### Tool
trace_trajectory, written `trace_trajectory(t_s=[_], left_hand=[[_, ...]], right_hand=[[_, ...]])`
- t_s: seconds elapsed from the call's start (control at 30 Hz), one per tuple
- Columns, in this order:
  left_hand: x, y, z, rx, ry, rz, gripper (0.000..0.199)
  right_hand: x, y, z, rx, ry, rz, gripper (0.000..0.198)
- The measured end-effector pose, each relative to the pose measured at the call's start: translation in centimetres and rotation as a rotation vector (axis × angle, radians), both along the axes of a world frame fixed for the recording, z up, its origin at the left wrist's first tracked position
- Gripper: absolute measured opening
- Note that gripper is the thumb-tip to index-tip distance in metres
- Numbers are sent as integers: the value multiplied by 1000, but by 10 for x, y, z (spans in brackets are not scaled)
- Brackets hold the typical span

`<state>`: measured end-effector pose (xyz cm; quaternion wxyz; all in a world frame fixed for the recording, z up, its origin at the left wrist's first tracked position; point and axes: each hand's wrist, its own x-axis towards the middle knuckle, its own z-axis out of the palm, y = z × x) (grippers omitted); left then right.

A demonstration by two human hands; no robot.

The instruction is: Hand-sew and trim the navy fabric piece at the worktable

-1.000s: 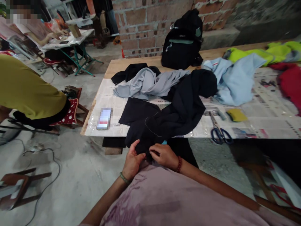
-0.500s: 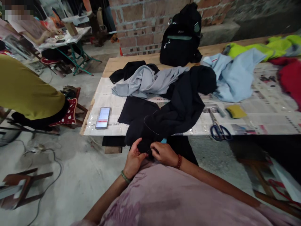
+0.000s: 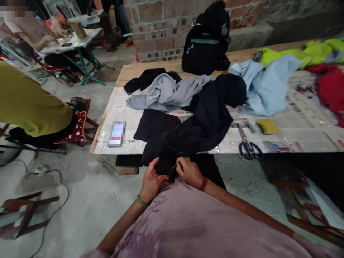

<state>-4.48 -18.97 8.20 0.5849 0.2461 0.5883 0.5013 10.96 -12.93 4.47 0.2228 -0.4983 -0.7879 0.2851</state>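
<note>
Black cloth (image 3: 188, 138) lies bunched on the table and hangs over its front edge toward my lap. My left hand (image 3: 152, 181) grips the hanging part between thumb and fingers at its lower end. Just to the right, my right hand (image 3: 189, 172) is closed in a pinch. A thin pale line, seemingly thread, runs from its fingertips down toward the left thumb; any needle is too small to make out. A loose pale thread (image 3: 168, 142) curves over the cloth. Behind the right hand, a small blue bit is mostly hidden.
On the newspaper-covered table (image 3: 109, 107) are a phone (image 3: 117, 134), scissors (image 3: 248, 145), a yellow sponge-like pad (image 3: 268, 126), grey cloth (image 3: 161, 93), light blue cloth (image 3: 268, 89) and a black backpack (image 3: 205, 46). A co-worker in mustard (image 3: 32, 104) sits at left.
My right hand has moved slightly up and right, away from the left, and the pale line between them shows longer. The left hand keeps hold of the cloth.
</note>
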Motion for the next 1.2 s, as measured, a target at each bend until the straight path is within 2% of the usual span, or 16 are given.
trace_trajectory(t_s=[0.13, 0.23, 0.33, 0.4, 0.47, 0.53, 0.6, 0.77, 0.87, 0.93, 1.0, 1.03, 1.07, 1.13, 1.2], left_hand=[[-4, -5, -7, 7, -62, 30, 76], [-6, -7, -11, 9, -110, 57, 74], [-7, -7, -10, -23, -135, 92, 73], [-7, -7, -8, -48, -134, 109, 72], [-7, -7, -7, -65, -134, 114, 72], [-7, -6, -7, -76, -142, 120, 71], [-8, -7, -6, -77, -158, 141, 69], [-14, -7, -5, -67, -187, 210, 63], [-18, -8, -7, -80, -163, 218, 59], [-21, -8, -8, -83, -164, 212, 58], [-26, -7, -9, -88, -178, 215, 56], [-28, -6, -10, -93, -181, 222, 55], [-30, -5, -10, -99, -178, 233, 54], [-36, -4, -12, -111, -160, 256, 52], [-41, -3, -17, -121, -128, 271, 51]], right_hand=[[3, 6, -4, -216, 146, -141, 11], [2, 8, -7, -497, 330, -208, 11], [1, 8, -4, -770, 617, -220, 11], [1, 8, 0, -859, 813, -223, 13], [1, 9, 4, -881, 964, -257, 16], [3, 11, 4, -874, 1036, -334, 20], [7, 11, 0, -841, 992, -416, 23], [21, 8, -16, -806, 494, -403, 36], [25, 5, -20, -829, 329, -394, 41], [27, 5, -19, -659, 320, -376, 39], [29, 6, -17, -348, 309, -352, 28], [30, 7, -16, -215, 289, -327, 22], [32, 9, -16, -125, 259, -291, 24], [36, 13, -18, -69, 183, -195, 39], [40, 19, -22, -87, 115, -116, 35]])
